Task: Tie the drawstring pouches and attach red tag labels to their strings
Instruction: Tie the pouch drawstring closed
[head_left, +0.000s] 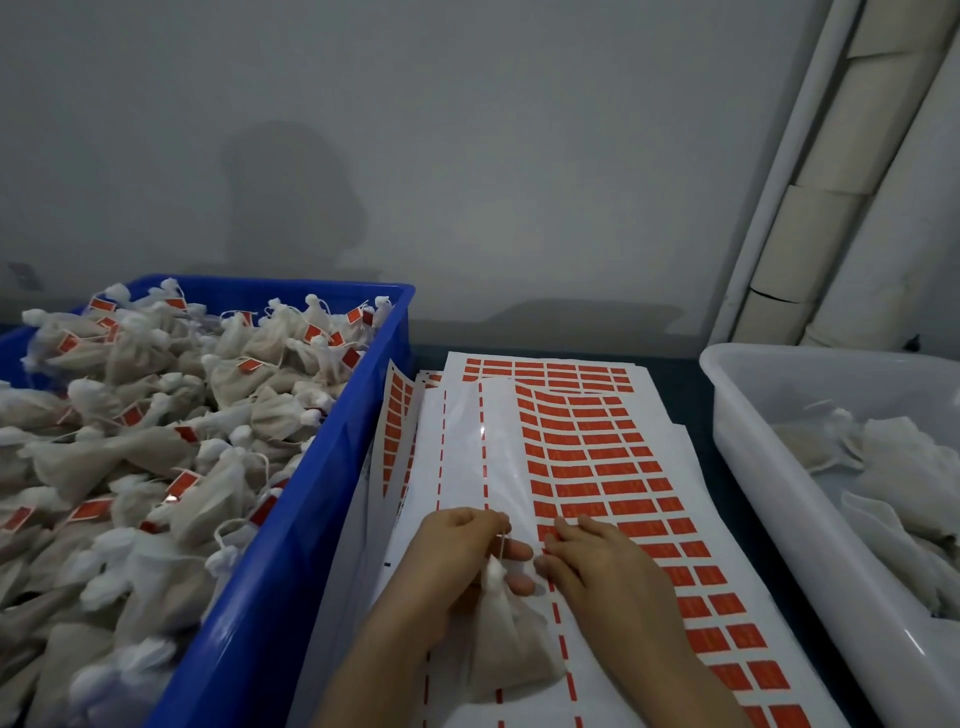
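Note:
A tied cream drawstring pouch (511, 647) lies on the white label sheet (467, 457) near the bottom centre. My left hand (460, 551) pinches its thin string above the knot, holding it taut. My right hand (597, 564) rests palm down on the sheet, fingertips touching a red tag label (545, 532) at the left edge of the label rows. The sheet carries several rows of red labels (597, 467); its left part is peeled bare.
A blue crate (322, 467) on the left is heaped with tied pouches bearing red tags (130, 415). A white tub (753, 467) on the right holds several untagged pouches (893, 467). More label sheets lie under the top one. A grey wall stands behind.

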